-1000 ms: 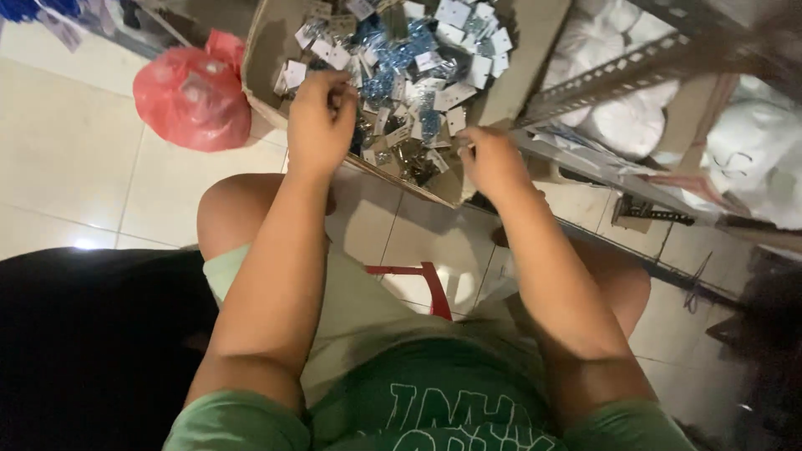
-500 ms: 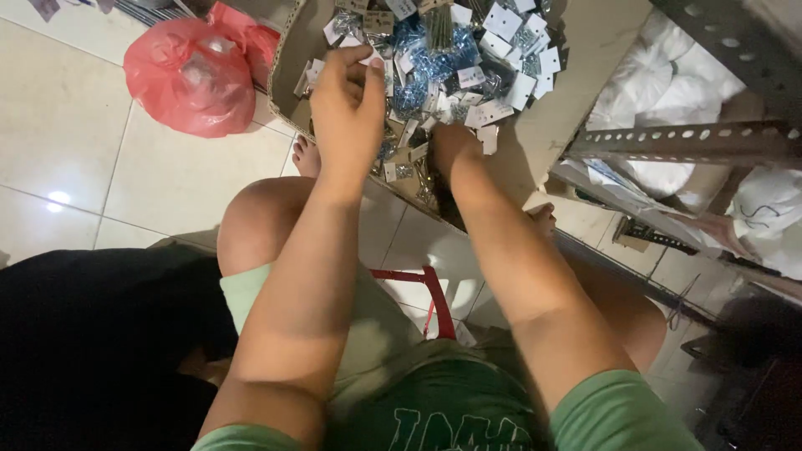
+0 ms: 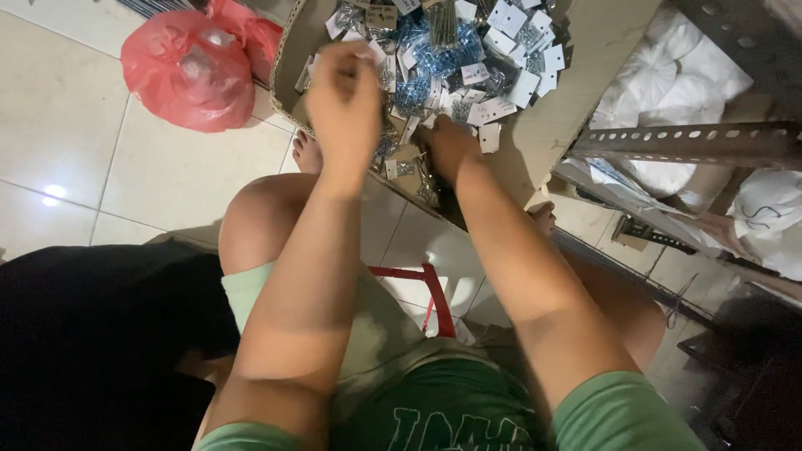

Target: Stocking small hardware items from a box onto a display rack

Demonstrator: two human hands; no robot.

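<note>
While the person sits low over the floor, lines run near to far:
Right hand (image 3: 447, 146): at 12 o'clock, fingers buried in small carded packets (image 3: 468, 58); grip hidden, cannot tell.
Left hand (image 3: 347, 100): raised at 11 o'clock, blurred, fingers pinched narrow, apparently around a packet.
Cardboard box (image 3: 543, 125): holds the packets within reach.
Red plastic bag (image 3: 188, 71): on tiles at 10 o'clock.
</note>
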